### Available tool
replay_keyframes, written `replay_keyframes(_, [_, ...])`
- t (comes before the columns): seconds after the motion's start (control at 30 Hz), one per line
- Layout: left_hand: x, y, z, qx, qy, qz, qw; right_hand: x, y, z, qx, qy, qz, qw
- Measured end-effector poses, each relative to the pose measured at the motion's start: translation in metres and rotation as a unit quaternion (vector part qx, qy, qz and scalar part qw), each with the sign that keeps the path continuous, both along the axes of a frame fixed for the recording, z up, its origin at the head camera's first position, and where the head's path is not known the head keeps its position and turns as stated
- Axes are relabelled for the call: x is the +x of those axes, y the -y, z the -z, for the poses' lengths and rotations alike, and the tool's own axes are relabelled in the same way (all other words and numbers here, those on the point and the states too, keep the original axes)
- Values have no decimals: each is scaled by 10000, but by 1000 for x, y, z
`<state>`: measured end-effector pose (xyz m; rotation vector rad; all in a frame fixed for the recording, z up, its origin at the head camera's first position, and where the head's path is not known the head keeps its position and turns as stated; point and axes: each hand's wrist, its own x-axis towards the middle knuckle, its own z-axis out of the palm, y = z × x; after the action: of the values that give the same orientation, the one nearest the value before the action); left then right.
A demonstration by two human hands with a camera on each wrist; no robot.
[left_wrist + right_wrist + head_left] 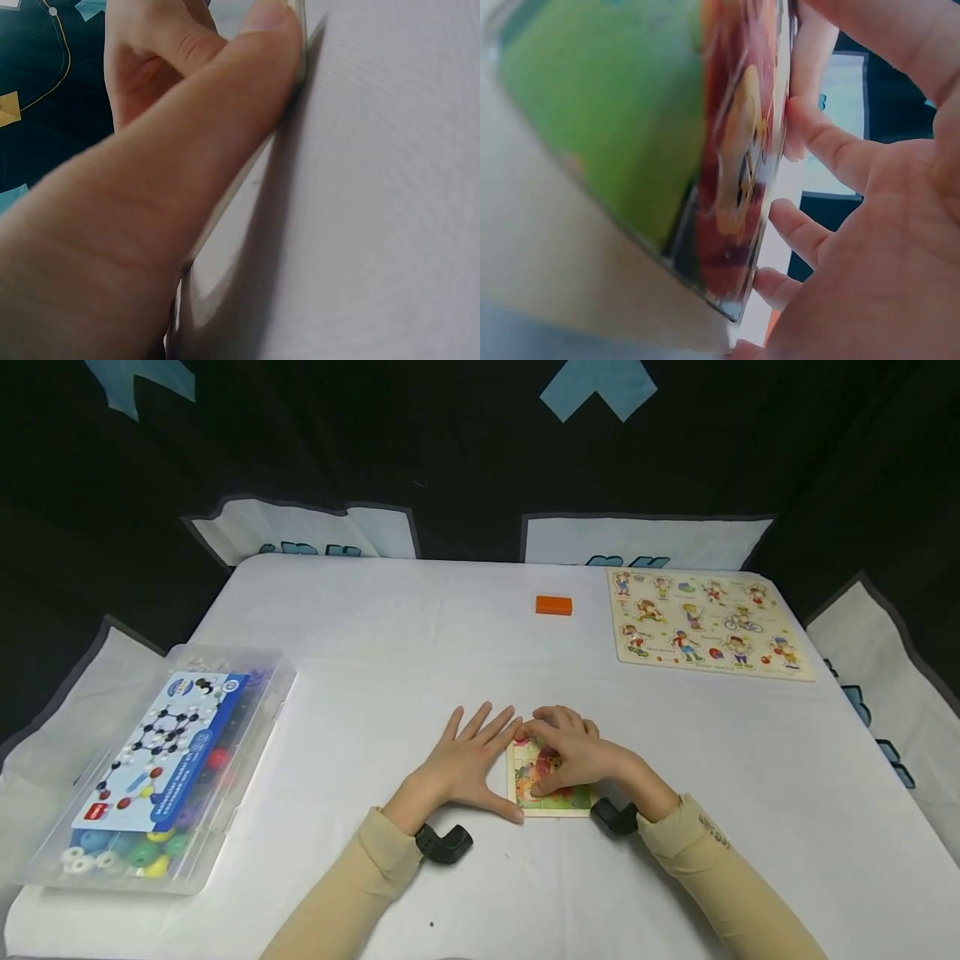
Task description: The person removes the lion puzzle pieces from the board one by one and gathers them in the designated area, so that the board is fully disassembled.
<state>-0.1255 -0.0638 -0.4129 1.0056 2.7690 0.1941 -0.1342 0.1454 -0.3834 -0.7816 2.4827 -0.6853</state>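
A small wooden picture puzzle (564, 802), with green and red printed pieces, lies flat on the white table in front of the person. The left hand (471, 768) is spread wide along its left side, the thumb tip right at the near left corner. Over the puzzle arches the right hand (577, 752), its index fingertip at the far left corner beside the left index finger and its thumb on the picture. In the right wrist view, the other fingertips (799, 229) of that hand lie along the far edge of the puzzle (615, 127). Part of the picture is hidden beneath the right hand.
A clear plastic case (251, 768) of coloured beads, with a molecule-model card (161, 752) on it, stands at the left. Towards the back lies an orange block (553, 605). A larger board with printed children (705, 622) is at the back right.
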Motion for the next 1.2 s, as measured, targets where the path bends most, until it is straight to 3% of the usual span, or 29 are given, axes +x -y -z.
replay_keyframes(0.5, [-2,2,4,31,33,-101,9999,-3,6,1,-109,15,47,9999])
replay_keyframes(0.77, [-2,1,3,-54,-33,-104,9999,-4,6,3,-299,64,323,9990])
replay_keyframes(0.97, [-1,1,2,17,-6,-64,10000,-1,7,5,-482,-117,518,9974])
replay_keyframes(1.2, [0,1,1,57,-29,-35,10000,2,10,4,-387,-411,448,9974])
